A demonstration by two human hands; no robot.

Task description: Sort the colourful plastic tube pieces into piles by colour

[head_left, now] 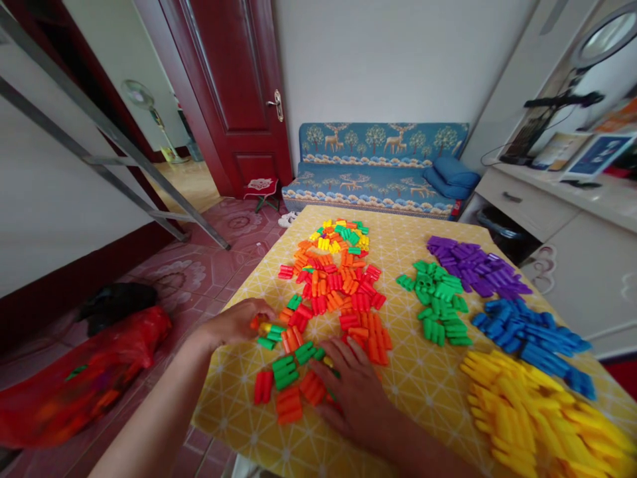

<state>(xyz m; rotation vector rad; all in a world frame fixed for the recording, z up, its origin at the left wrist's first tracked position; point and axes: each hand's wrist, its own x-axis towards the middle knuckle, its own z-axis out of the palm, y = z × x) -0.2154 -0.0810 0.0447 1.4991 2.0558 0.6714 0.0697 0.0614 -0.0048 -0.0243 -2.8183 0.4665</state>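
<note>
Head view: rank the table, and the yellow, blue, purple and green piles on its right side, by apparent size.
1. Table
2. Yellow pile, helped by nearness to the camera
3. Blue pile, purple pile and green pile: too alike to rank surely

Bare tablecloth is running between orange pieces and green pieces, while yellow pieces are blocking the near-right corner.

The right hand partly covers orange pieces.
</note>
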